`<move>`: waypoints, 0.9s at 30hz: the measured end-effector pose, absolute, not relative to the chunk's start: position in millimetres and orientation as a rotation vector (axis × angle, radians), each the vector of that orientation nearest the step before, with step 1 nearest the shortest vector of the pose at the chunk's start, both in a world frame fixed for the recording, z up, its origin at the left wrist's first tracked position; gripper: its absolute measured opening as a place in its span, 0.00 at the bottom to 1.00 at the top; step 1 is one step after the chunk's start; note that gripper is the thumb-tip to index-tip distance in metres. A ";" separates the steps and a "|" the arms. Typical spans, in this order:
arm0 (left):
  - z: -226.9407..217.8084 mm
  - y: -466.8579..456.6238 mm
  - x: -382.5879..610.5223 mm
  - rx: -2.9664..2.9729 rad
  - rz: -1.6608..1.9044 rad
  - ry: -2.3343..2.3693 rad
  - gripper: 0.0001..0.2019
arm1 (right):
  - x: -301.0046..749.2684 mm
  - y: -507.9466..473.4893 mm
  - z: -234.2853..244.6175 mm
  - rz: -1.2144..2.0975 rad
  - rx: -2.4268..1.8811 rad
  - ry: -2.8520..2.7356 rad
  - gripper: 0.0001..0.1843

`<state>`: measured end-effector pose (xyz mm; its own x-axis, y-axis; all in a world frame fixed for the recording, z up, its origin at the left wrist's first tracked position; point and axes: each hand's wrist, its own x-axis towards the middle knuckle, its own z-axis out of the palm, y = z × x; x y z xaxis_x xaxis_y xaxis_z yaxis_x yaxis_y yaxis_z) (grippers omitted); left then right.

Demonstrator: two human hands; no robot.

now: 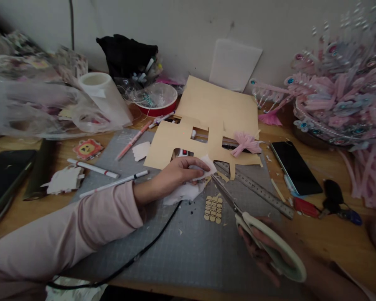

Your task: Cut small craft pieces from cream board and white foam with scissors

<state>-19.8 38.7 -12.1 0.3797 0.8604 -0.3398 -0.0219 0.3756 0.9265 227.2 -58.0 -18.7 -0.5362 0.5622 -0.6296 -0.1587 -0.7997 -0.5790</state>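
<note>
My left hand (181,175) pinches a small piece of white paper (209,166) over the middle of the grey cutting mat (175,251). Through the white handles of a pair of scissors (235,205) go the fingers of my right hand (260,246). The blade tips reach the edge of the held paper; how far apart the blades are is hard to see. Below the left hand lies another white scrap (183,192). A small cluster of tan rounded pieces (213,210) with dark outlines rests on the mat beside the scissors.
Behind the hands lie cut tan card (166,140), a pink tassel (246,143) and a metal ruler (260,190). A phone (296,167) and keys (334,200) are at right, near pink beaded ornaments (338,92). Pens (114,184) lie left; a black cable (150,240) crosses the mat.
</note>
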 end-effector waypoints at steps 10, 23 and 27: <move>-10.9 39.0 -20.0 1.044 0.684 1.042 0.09 | 229.2 -51.4 -17.4 2.508 -1.050 -0.718 0.22; -11.0 38.9 -19.7 1.032 0.688 1.014 0.10 | 227.6 -47.6 -9.3 2.460 -1.110 -0.986 0.22; -10.6 38.9 -19.6 1.051 0.685 1.026 0.10 | 229.2 -48.9 -11.3 2.447 -1.106 -0.993 0.22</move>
<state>-19.6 38.9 -10.6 0.3917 0.8531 -0.3448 0.0092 0.3711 0.9286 229.2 -48.9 -11.3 -0.6688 0.4975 -0.5524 0.0278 -0.7258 -0.6874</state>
